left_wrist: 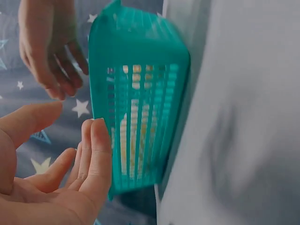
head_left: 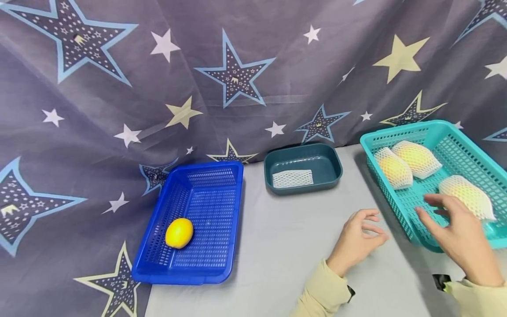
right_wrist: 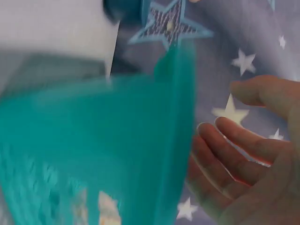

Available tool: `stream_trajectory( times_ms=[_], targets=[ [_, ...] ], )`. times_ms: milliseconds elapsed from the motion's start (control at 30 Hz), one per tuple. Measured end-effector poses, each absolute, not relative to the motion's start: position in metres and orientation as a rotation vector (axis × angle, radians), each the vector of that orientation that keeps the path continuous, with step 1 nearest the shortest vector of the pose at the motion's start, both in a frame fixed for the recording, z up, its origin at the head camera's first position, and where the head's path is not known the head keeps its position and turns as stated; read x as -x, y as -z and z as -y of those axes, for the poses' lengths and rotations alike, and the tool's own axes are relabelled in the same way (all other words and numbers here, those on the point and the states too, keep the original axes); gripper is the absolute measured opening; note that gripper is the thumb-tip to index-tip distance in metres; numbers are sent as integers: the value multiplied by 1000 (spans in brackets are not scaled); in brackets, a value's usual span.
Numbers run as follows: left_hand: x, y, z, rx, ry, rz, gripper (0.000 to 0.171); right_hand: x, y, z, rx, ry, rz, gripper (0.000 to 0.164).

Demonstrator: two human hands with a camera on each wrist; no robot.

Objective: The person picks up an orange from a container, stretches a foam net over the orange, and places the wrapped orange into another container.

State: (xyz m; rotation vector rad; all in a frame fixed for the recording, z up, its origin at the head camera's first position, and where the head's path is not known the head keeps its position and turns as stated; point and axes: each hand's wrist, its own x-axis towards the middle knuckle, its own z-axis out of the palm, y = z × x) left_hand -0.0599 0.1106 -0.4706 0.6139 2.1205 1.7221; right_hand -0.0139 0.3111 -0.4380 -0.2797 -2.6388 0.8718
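My right hand (head_left: 461, 235) is over the near end of the teal basket (head_left: 412, 235), fingers loosely bent around nothing. Just beyond its fingertips lies a yellow fruit in a white foam net (head_left: 467, 196). Two more netted fruits, one on the left (head_left: 393, 168) and one beside it (head_left: 416, 158), lie at the basket's far end. Left of the basket, my left hand (head_left: 358, 240) hangs above the table with relaxed fingers and holds nothing. In the left wrist view its fingertips (left_wrist: 99, 129) overlap the basket's rim. The right wrist view shows the right hand (right_wrist: 253, 164) beside the blurred basket wall.
At the left, a blue basket (head_left: 233, 229) contains one bare lemon (head_left: 179, 233). A dark green tray (head_left: 325, 165) at the back middle has an empty white foam net (head_left: 292, 178) in it. Behind the grey table (head_left: 269, 264) hangs a star-patterned curtain (head_left: 237, 123).
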Motion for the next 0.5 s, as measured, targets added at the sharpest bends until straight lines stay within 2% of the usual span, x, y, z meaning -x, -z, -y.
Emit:
stream_trajectory(
  times_ms=[233,500],
  targets=[
    [68,471,-82,-635,-1716,-2194,45,17,438,-275,-10,-908,2550,30],
    [73,474,-61,-602,-1709,-2220,41,28,456,-243,-263,-907,2553,31]
  ],
)
